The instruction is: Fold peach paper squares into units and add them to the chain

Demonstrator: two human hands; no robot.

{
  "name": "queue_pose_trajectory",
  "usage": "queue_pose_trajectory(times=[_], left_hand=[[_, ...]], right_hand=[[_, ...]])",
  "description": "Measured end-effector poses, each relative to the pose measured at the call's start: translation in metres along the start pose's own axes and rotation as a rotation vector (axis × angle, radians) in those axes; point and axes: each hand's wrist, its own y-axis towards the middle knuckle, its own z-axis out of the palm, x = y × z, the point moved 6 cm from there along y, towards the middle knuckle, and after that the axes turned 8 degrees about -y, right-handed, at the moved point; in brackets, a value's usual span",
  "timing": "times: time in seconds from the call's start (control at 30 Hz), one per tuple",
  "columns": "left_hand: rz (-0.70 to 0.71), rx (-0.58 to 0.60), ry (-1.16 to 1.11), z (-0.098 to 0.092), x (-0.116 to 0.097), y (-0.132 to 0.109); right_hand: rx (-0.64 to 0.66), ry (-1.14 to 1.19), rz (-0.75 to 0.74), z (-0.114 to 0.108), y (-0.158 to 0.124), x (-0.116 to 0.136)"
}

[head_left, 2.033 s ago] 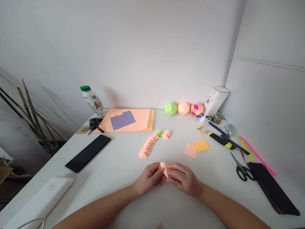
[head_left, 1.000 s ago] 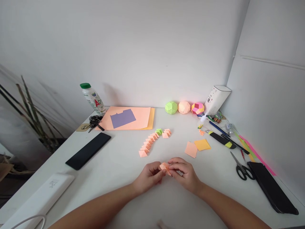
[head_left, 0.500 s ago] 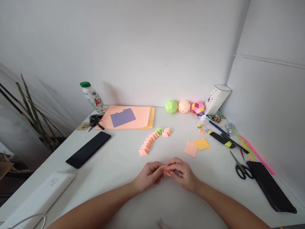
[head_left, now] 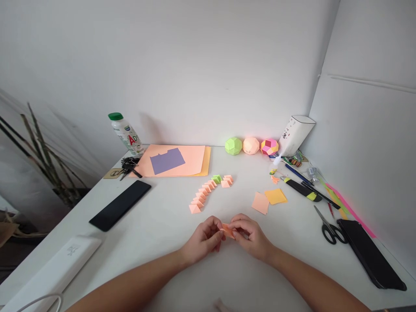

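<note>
Near the front of the table, my left hand and my right hand both pinch a small orange piece of paper between them. Fingers cover much of it, so its folds are only partly visible. Beyond my left hand, a curved row of folded peach paper units stands on the table, with green folded units at its far end. Two or so more peach units sit just right of these. Peach paper squares and yellow paper squares lie beyond my right hand.
Three faceted paper balls, including a green one, line the wall. Scissors, a cutter knife and a black case lie right. A phone, a bottle, large paper sheets and a white power strip-like box occupy the left.
The fingers of both hands have shifted slightly on the orange paper, and its face is turned a little differently. The things on the table stay in place.
</note>
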Motion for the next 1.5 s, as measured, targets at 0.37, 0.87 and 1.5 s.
queue_pose_trajectory(times=[0.37, 0.87, 1.5], left_hand=[[0.007, 0.006, 0.033, 0.002, 0.000, 0.002], [0.002, -0.069, 0.078, -0.003, 0.003, 0.003], [-0.112, 0.061, -0.051, -0.007, 0.009, 0.007]], right_hand=[[0.038, -0.023, -0.020, 0.001, 0.001, 0.007], [0.174, 0.125, 0.163, 0.012, -0.006, -0.010], [0.053, -0.540, -0.434, 0.011, -0.007, 0.031]])
